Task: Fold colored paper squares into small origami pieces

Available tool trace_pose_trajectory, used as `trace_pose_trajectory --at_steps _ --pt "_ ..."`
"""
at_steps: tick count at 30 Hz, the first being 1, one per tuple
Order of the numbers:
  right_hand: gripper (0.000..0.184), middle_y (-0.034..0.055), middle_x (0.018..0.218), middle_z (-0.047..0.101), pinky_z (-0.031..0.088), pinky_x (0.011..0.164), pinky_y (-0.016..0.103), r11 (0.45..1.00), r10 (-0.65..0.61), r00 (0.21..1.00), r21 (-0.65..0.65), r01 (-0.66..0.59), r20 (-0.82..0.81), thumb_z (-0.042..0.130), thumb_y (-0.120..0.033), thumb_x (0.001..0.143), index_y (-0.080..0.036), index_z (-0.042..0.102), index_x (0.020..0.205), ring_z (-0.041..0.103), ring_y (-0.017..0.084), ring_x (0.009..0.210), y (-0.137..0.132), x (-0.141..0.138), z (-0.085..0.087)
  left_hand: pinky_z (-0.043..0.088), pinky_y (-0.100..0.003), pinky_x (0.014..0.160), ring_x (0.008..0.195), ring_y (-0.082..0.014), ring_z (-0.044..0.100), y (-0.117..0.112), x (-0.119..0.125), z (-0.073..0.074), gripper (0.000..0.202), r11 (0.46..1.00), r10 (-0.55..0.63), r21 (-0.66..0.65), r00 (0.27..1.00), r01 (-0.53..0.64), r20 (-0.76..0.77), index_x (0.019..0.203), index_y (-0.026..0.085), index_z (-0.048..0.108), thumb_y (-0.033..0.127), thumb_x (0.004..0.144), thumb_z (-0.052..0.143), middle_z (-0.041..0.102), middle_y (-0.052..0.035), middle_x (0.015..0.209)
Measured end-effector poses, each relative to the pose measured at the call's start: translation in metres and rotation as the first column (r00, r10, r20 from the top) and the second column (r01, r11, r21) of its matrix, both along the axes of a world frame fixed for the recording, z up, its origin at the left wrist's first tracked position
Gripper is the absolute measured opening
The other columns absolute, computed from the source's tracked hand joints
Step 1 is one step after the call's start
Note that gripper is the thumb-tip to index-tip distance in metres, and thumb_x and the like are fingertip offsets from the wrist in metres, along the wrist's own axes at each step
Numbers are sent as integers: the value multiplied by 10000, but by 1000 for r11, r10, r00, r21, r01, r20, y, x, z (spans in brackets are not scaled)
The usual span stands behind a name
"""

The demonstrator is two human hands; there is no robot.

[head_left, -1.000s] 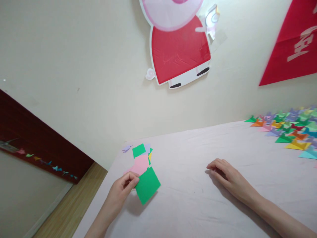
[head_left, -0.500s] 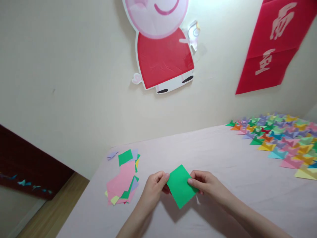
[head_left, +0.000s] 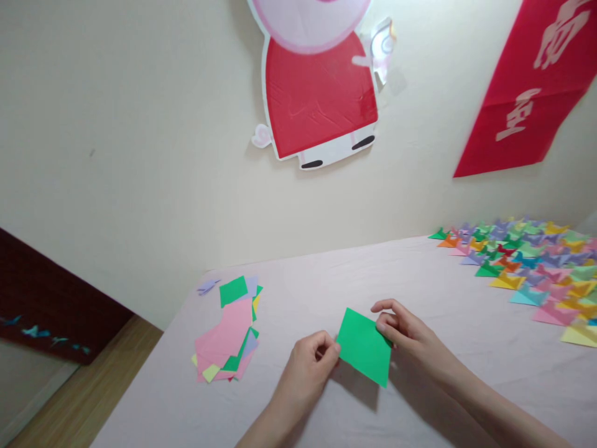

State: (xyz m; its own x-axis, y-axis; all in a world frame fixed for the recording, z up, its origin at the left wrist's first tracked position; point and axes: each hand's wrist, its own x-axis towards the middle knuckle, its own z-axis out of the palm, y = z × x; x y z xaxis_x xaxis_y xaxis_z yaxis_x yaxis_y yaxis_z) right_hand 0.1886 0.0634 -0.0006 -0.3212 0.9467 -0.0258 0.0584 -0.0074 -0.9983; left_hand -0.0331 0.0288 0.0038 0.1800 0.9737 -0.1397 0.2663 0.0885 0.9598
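Observation:
A green paper square is held between both hands just above the pale pink table. My left hand pinches its left corner with closed fingers. My right hand pinches its upper right corner, the index finger raised. To the left lies a loose pile of coloured paper squares, mostly pink and green, apart from both hands.
Several folded paper shapes in many colours cover the table's far right. A small lilac folded piece lies by the back left corner. The wall behind carries a cartoon pig cutout and a red banner. The table's left edge drops to a wooden floor.
My left hand lifted the green square off the pile and brought it to the middle. My right hand left the table and took its other side. The sheet has since turned and lowered slightly.

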Motion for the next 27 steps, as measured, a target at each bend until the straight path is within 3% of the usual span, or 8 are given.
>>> trace_pose_trajectory --at_steps 2,4,6,8,11,19,24,27 --pt "364 -24 708 572 440 624 288 995 -13 996 99 4 91 568 -545 879 -238 555 1074 547 170 663 0 8 5 405 -251 646 695 -157 571 -2 6 6 136 997 4 80 1000 -2 -30 788 174 603 285 860 571 630 1 742" --pt "227 36 863 659 470 753 341 961 -60 980 277 5 189 580 -445 891 -248 628 992 592 215 816 -2 16 9 436 -274 756 843 -176 599 -3 11 11 74 965 22 261 997 -2 -71 838 191 609 165 849 541 652 -17 894" --pt "138 57 960 672 462 832 364 874 -121 964 485 -10 237 560 -341 902 -259 661 856 588 241 939 -4 23 10 422 -303 877 1001 -190 575 -4 15 14 159 887 53 462 993 4 -110 828 204 594 66 817 516 633 -27 1023" --pt "161 58 1015 657 454 861 365 778 -167 951 628 -34 259 533 -244 903 -268 660 807 565 246 1014 -6 28 6 406 -320 923 1069 -194 543 -5 18 12 230 819 70 574 988 23 -139 841 213 565 1 785 495 605 -27 1076" --pt "175 54 1045 624 453 844 353 727 -204 929 683 -68 309 533 -172 885 -277 660 829 544 238 1012 -10 32 -3 415 -339 940 1088 -188 528 -6 20 2 368 808 55 585 981 65 -185 947 229 537 -66 763 419 581 -29 1104" --pt "149 33 865 585 440 811 363 888 -156 952 459 18 263 562 -235 850 -261 671 751 546 230 878 -9 36 -10 358 -445 1093 1291 -220 403 -13 27 -17 637 824 -55 509 929 250 -366 1297 255 427 -70 749 428 455 -73 1382" --pt "139 32 916 571 449 807 339 953 -147 988 275 129 44 619 -315 836 -239 658 726 575 217 901 -4 34 -17 366 -469 1086 1297 -235 395 -10 34 -20 675 820 8 538 936 196 -352 1390 247 341 -24 784 464 454 -92 1387" --pt "186 30 911 571 460 758 316 967 -143 988 206 151 -51 670 -372 814 -229 646 697 583 210 878 -4 33 -18 386 -454 1052 1265 -237 418 -9 38 -16 614 800 63 583 946 143 -318 1355 234 378 -15 800 460 482 -97 1342"
